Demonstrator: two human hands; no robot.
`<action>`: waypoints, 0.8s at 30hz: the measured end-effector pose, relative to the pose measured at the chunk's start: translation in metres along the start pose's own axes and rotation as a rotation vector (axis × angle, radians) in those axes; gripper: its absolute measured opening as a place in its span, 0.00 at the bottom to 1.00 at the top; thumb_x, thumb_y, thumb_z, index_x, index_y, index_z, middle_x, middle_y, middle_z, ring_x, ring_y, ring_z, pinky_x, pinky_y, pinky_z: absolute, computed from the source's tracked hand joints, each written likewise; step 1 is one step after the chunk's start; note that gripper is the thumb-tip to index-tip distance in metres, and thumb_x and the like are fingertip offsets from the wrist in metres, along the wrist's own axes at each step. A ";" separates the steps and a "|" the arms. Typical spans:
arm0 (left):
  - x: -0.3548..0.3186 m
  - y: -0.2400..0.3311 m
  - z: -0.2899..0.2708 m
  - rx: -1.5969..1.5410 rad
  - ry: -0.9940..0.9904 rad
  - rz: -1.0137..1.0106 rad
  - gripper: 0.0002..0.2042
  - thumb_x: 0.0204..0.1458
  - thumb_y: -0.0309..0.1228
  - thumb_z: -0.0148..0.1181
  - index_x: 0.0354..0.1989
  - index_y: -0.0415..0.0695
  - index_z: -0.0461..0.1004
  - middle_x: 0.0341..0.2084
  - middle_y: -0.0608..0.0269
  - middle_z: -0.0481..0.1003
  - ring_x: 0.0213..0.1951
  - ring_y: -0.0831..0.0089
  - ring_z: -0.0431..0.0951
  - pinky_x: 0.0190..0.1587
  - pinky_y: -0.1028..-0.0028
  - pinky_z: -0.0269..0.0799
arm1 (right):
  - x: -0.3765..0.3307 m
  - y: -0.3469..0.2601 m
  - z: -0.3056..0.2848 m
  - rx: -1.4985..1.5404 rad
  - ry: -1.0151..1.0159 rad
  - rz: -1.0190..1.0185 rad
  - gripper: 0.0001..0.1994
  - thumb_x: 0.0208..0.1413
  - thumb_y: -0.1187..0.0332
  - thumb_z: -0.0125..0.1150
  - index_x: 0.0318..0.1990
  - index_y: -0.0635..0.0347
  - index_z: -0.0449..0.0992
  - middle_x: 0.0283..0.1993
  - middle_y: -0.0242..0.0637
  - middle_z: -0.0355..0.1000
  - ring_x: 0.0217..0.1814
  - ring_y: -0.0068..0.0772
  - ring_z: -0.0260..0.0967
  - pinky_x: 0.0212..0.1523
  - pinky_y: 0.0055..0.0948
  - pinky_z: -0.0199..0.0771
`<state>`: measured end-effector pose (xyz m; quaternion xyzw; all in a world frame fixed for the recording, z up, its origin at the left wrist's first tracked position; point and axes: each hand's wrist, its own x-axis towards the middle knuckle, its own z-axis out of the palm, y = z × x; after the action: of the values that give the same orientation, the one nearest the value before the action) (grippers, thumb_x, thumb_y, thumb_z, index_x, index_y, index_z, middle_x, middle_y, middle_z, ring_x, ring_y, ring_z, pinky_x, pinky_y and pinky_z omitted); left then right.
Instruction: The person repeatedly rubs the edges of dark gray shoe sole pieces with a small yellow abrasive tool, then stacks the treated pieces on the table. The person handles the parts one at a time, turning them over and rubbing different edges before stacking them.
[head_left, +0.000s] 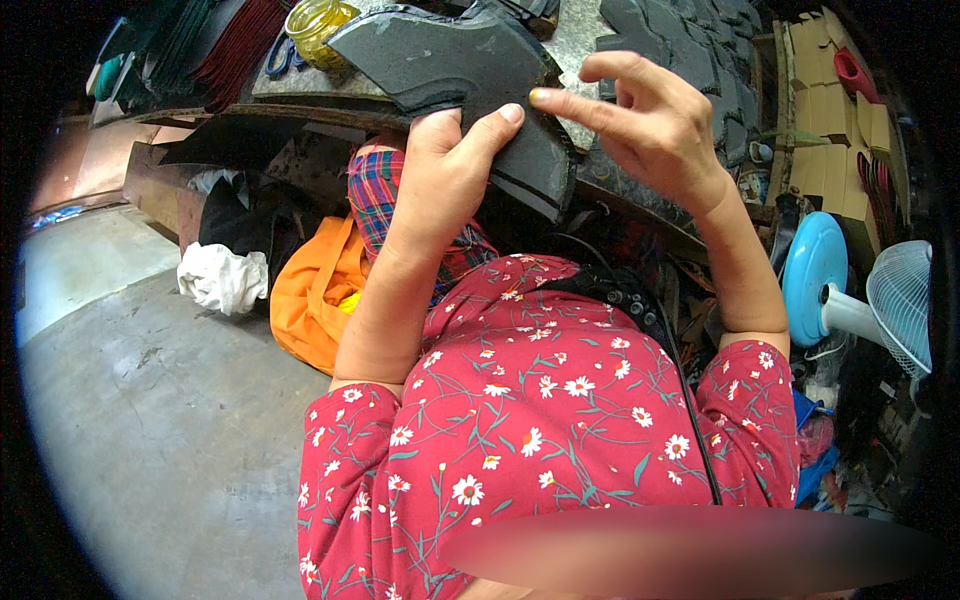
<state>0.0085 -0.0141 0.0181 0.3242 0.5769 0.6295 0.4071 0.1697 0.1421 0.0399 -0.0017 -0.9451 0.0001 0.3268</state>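
My left hand [445,170] grips a dark grey curved piece of sheet material [450,60], its thumb on top and its fingers hidden underneath. The piece looks layered at its near end, but I cannot tell how many layers there are. My right hand [650,125] is just to the right, fingers bent and apart. One fingertip, yellowish at the end, is at the surface of the piece; whether it touches is unclear. Nothing shows between the fingers of that hand. More dark grey cut pieces [690,55] lie overlapping on the worktable at the far right.
A glass jar with yellow contents [318,32] and blue-handled scissors [280,58] stand on the worktable's [375,88] left. Dark red strips [240,50] hang beyond. An orange bag [318,290] and white cloth [225,278] are below left. A blue-and-white fan [815,265] stands right.
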 end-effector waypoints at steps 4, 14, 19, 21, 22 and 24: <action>-0.001 0.001 0.001 -0.042 0.020 -0.002 0.11 0.58 0.31 0.58 0.37 0.34 0.79 0.30 0.67 0.78 0.30 0.81 0.75 0.35 0.78 0.71 | 0.000 0.000 -0.004 0.110 0.058 0.021 0.22 0.41 0.81 0.62 0.43 0.42 0.85 0.41 0.29 0.72 0.24 0.22 0.63 0.24 0.22 0.67; 0.003 0.000 0.006 -0.392 -0.032 -0.122 0.12 0.60 0.32 0.57 0.41 0.34 0.76 0.34 0.61 0.79 0.32 0.77 0.78 0.37 0.77 0.75 | -0.003 -0.007 0.006 0.233 0.028 0.061 0.25 0.42 0.84 0.59 0.48 0.45 0.84 0.38 0.29 0.69 0.22 0.22 0.62 0.23 0.22 0.67; 0.007 -0.005 0.006 -0.446 0.023 -0.146 0.12 0.60 0.32 0.58 0.41 0.33 0.75 0.34 0.56 0.79 0.32 0.71 0.81 0.36 0.74 0.78 | -0.002 0.000 -0.007 0.637 -0.131 0.146 0.24 0.42 0.84 0.55 0.45 0.48 0.85 0.39 0.32 0.66 0.34 0.24 0.65 0.35 0.24 0.67; 0.009 -0.005 0.005 -0.475 0.019 -0.148 0.12 0.59 0.31 0.58 0.42 0.33 0.74 0.34 0.54 0.80 0.32 0.70 0.82 0.36 0.73 0.79 | -0.002 0.002 -0.010 0.678 -0.112 0.219 0.26 0.42 0.84 0.53 0.49 0.50 0.82 0.40 0.33 0.66 0.39 0.27 0.65 0.39 0.24 0.66; 0.009 -0.004 0.005 -0.490 0.008 -0.150 0.12 0.59 0.31 0.58 0.42 0.33 0.74 0.34 0.54 0.80 0.32 0.70 0.82 0.36 0.73 0.79 | -0.002 0.002 -0.009 0.629 -0.091 0.273 0.27 0.43 0.84 0.53 0.51 0.50 0.82 0.40 0.34 0.66 0.38 0.27 0.65 0.39 0.24 0.67; 0.010 -0.004 0.005 -0.521 -0.002 -0.150 0.11 0.59 0.31 0.58 0.41 0.33 0.74 0.33 0.55 0.80 0.32 0.70 0.82 0.37 0.73 0.79 | -0.002 -0.001 -0.005 0.378 -0.077 0.290 0.30 0.42 0.84 0.53 0.56 0.50 0.79 0.39 0.36 0.66 0.34 0.31 0.66 0.37 0.26 0.69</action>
<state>0.0088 -0.0032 0.0146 0.1656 0.4172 0.7247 0.5228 0.1743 0.1413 0.0427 -0.0763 -0.9299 0.2238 0.2818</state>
